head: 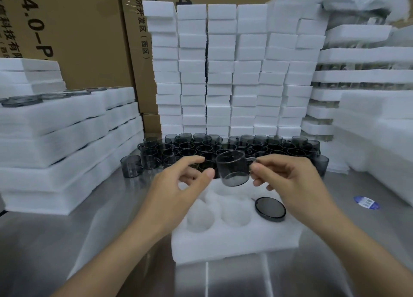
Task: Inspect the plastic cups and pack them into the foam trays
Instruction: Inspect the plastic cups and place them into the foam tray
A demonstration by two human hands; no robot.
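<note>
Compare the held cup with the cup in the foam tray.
The held cup hangs above the foam tray, its handle pinched by the right hand; the packed cup sits sunk in a pocket. The held cup shows wall and handle; the packed cup shows only one round end. Both are smoky grey.

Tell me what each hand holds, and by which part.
The right hand pinches the grey cup by its handle; left hand hovers beside it, gripping nothing.
</note>
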